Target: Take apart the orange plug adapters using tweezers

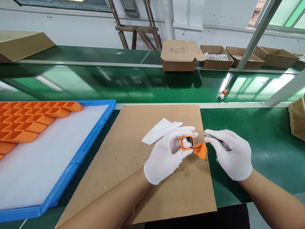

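Note:
My left hand [170, 149], in a white glove, is closed around a small open orange housing [187, 142] above the cardboard sheet. White and black material shows inside the housing. Dark and red wires run from it to an orange plug piece [201, 150] with metal pins, which hangs at its right side. To the right, my gloved right hand [228, 152] pinches a pair of thin metal tweezers [215, 138], their tips close to the plug piece but apart from it. A folded white paper [160, 131] lies behind my left hand.
The cardboard sheet [114, 178] covers the green bench. At left stands a blue-rimmed tray [78, 162] with rows of orange housings [30, 121]. Beyond runs a green belt [133, 82] carrying a small orange-and-white part [223, 94]. Cardboard boxes [178, 65] line the back; a metal post [259, 35] rises at right.

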`<action>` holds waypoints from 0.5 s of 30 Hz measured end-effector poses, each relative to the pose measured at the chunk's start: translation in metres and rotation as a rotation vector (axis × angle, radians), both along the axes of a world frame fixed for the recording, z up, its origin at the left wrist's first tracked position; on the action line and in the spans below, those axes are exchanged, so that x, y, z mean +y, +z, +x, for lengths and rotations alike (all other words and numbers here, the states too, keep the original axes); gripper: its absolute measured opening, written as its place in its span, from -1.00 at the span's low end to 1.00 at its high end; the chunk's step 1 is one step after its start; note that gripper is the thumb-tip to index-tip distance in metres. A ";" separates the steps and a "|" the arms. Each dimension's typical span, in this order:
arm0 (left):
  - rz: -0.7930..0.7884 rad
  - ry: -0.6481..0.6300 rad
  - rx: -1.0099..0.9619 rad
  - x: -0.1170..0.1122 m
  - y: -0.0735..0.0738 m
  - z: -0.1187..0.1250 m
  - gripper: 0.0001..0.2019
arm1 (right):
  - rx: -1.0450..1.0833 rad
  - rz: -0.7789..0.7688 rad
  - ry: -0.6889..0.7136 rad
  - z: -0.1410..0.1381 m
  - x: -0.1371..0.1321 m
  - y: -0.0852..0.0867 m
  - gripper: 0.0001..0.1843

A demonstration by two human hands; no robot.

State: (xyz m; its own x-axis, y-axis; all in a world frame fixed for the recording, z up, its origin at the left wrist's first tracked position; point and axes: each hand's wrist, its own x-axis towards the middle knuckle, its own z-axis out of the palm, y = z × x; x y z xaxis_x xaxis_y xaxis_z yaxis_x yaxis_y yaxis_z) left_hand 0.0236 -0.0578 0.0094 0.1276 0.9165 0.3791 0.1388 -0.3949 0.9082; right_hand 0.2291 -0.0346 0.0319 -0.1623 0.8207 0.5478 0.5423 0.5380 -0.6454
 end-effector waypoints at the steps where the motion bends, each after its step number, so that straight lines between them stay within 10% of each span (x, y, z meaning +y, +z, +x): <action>1: 0.025 0.019 0.036 -0.001 0.000 0.001 -0.65 | 0.074 -0.107 0.016 -0.001 0.002 0.000 -0.82; 7: 0.311 0.213 0.360 -0.003 -0.009 0.014 -0.63 | 0.157 -0.795 0.326 -0.009 0.006 0.006 -0.57; 11: 0.424 0.235 0.545 -0.001 -0.015 0.022 -0.61 | -0.016 -0.658 0.246 -0.018 -0.002 0.001 -0.76; 15: 0.150 0.311 0.601 -0.007 -0.016 0.025 -0.48 | -0.151 -0.553 0.126 -0.018 0.014 -0.016 -0.59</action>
State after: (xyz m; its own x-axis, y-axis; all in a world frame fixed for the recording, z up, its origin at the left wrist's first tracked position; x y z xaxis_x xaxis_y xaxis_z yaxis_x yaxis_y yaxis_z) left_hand 0.0486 -0.0646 -0.0070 0.0950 0.8880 0.4500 0.7281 -0.3702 0.5769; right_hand 0.2114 -0.0210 0.0159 -0.3203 0.9473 0.0066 0.6034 0.2093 -0.7695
